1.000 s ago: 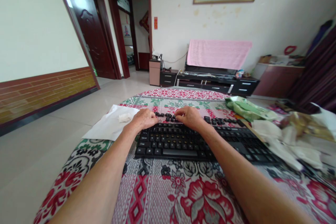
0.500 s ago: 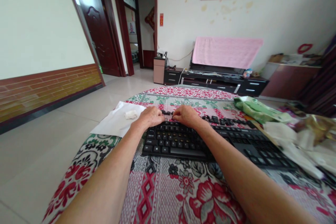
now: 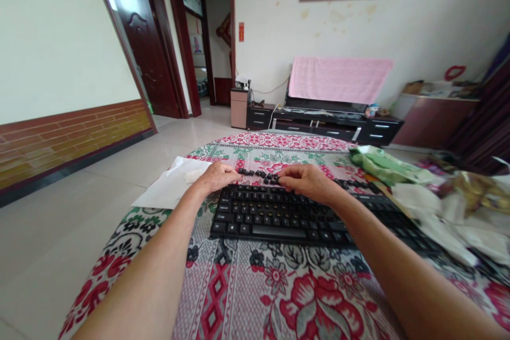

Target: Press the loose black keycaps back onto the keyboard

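A black keyboard (image 3: 279,231) lies on the patterned tablecloth, with several keys gone from its middle rows. Behind its back edge runs a line of loose black keycaps (image 3: 260,173). My left hand (image 3: 218,176) is at the left end of that line, thumb and forefinger pressed together beside the endmost keycap; whether they grip it I cannot make out. At the line's other side, my right hand (image 3: 306,179) hovers over the keyboard's back edge, thumb and forefinger pinched on a keycap (image 3: 276,177). My right hand and forearm hide part of the keyboard.
A white paper sheet (image 3: 159,188) with a crumpled tissue (image 3: 193,176) lies left of the keyboard. To the right are a green bag (image 3: 382,166), white cloths or tissues (image 3: 418,199) and more loose keycaps (image 3: 353,184). The tablecloth (image 3: 239,287) covers the table.
My right hand has shifted right and lifted slightly, uncovering keycaps behind the keyboard. My left hand has drawn a little left, so the gap between both hands is wider.
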`<state>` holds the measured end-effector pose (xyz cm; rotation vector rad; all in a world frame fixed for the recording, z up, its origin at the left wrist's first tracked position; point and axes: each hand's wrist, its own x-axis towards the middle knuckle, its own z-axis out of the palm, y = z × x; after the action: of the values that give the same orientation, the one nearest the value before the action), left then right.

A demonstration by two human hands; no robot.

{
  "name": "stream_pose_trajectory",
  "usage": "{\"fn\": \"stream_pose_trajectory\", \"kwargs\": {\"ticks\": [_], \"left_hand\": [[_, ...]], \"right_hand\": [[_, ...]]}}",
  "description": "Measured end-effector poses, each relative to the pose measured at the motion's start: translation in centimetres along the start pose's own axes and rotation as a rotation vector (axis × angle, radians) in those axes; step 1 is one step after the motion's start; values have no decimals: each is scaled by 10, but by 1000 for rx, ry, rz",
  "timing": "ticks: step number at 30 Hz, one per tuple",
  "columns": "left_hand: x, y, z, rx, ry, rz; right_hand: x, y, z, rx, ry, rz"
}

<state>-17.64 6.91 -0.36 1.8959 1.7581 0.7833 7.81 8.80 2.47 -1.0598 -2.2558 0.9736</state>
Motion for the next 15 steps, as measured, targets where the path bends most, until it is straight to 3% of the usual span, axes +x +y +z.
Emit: {"fn": "stream_pose_trajectory", "kwargs": {"ticks": [7,15], "left_hand": [[1,1,6,100,98,-74],[3,4,14,260,145,-42]], "right_hand": [[-1,4,8,18,-42,10],[-1,7,10,21,-33,23]]}}
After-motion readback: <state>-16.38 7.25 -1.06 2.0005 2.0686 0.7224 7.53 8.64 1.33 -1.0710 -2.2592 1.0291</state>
